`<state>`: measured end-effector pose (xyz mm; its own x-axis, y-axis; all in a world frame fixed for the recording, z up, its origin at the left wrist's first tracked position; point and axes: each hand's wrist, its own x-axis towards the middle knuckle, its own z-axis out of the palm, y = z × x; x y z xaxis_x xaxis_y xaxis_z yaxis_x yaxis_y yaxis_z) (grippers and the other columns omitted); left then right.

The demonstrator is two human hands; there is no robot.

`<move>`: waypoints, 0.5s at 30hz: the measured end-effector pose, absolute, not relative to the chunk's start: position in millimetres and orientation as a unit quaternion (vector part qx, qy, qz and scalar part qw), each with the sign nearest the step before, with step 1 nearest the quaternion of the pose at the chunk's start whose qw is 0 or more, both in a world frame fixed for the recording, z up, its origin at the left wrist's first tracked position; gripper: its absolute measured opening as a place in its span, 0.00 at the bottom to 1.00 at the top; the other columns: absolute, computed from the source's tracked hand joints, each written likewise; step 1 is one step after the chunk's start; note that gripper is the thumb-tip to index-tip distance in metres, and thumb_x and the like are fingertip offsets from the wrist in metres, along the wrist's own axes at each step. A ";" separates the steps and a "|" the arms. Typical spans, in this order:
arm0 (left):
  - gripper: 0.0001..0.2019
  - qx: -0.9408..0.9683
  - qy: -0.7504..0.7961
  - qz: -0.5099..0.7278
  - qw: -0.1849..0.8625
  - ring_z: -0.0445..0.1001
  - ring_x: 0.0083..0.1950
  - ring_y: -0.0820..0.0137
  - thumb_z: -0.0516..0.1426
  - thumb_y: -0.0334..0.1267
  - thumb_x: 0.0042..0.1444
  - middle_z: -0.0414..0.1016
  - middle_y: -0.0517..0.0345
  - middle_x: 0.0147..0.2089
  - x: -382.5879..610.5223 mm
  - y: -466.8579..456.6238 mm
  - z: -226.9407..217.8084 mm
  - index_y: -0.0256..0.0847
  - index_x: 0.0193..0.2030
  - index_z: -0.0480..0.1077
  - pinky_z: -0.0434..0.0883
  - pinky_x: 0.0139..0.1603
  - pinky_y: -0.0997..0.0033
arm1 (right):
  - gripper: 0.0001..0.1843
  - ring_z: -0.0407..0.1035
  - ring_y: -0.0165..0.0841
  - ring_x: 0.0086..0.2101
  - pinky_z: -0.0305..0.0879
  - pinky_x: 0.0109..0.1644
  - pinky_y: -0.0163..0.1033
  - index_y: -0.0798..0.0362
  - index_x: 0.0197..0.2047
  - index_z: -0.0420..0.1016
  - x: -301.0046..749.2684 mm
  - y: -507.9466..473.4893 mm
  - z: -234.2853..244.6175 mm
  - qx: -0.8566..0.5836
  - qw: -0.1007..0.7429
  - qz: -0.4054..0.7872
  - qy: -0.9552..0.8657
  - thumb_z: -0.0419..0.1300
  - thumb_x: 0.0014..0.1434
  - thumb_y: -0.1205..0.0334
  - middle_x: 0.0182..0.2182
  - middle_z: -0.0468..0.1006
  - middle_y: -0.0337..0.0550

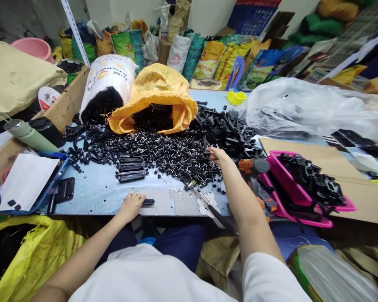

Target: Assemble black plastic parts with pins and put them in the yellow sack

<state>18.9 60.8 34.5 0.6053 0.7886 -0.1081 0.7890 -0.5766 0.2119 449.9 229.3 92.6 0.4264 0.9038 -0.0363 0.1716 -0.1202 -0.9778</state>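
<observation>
Left hand: the left hand (130, 206) lies palm down at the near edge of the table (94, 193), fingertips resting on one end of a small black piece (148, 202). The fingers pin it flat, not wrapped around it.
Right hand: the right hand (219, 156) reaches out to the far edge of the pile of pins (176, 155), fingertips drawn together. Whether a pin sits between them is too small to tell.
Black piece: short, flat and dark, lying on a grey plate just beside the table edge, directly in front of the person.
Seemingly done: a few long black strips (130, 170) lie stacked in rows near the pile, and the pink basket (282, 178) on the right is heaped with black parts.
Seemingly left: a great deal. The pins spread wide across the table, a heap of bigger black parts (227, 126) lies behind them, and the yellow sack (157, 90) and white sack (108, 77) both gape open with more inside.
Near the right arm: an orange-and-grey drill (252, 167) lies beside the basket.
</observation>
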 end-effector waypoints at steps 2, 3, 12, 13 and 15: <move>0.18 0.883 0.445 0.035 0.143 0.68 0.49 0.58 0.51 0.36 0.60 0.70 0.46 0.46 22.8 56.2 33.4 0.39 0.56 0.64 0.65 0.49 0.58 | 0.11 0.57 0.26 0.20 0.54 0.25 0.36 0.53 0.23 0.62 440.6 203.4 90.1 -0.670 0.489 0.399 -0.390 0.60 0.46 0.57 0.16 0.63 0.36; 0.19 0.880 0.444 0.066 0.156 0.67 0.51 0.58 0.52 0.39 0.60 0.69 0.46 0.48 26.9 54.7 33.8 0.39 0.57 0.63 0.65 0.50 0.59 | 0.10 0.57 0.26 0.20 0.54 0.25 0.35 0.53 0.25 0.63 430.2 189.1 88.4 -0.656 0.473 0.442 -0.388 0.59 0.45 0.58 0.17 0.64 0.36; 0.19 0.882 0.415 0.076 0.208 0.66 0.53 0.59 0.51 0.42 0.61 0.69 0.45 0.49 47.3 73.9 45.5 0.38 0.56 0.63 0.65 0.52 0.59 | 0.20 0.67 0.31 0.28 0.61 0.34 0.35 0.51 0.49 0.63 296.2 57.7 71.1 -0.508 0.159 0.468 -0.705 0.53 0.57 0.49 0.29 0.74 0.39; 0.17 0.891 0.400 0.045 0.212 0.67 0.51 0.59 0.51 0.41 0.61 0.70 0.46 0.46 43.3 76.2 43.4 0.37 0.54 0.66 0.65 0.51 0.60 | 0.20 0.69 0.33 0.32 0.60 0.37 0.36 0.50 0.50 0.64 290.5 48.3 70.1 -0.490 0.097 0.410 -0.763 0.52 0.59 0.47 0.33 0.75 0.41; 0.13 0.902 0.374 0.013 0.216 0.68 0.49 0.61 0.49 0.39 0.62 0.71 0.48 0.43 35.5 78.3 38.9 0.38 0.49 0.68 0.65 0.51 0.63 | 0.20 0.71 0.35 0.36 0.59 0.39 0.36 0.49 0.50 0.66 282.6 34.8 67.1 -0.452 -0.009 0.315 -0.835 0.50 0.61 0.45 0.38 0.76 0.44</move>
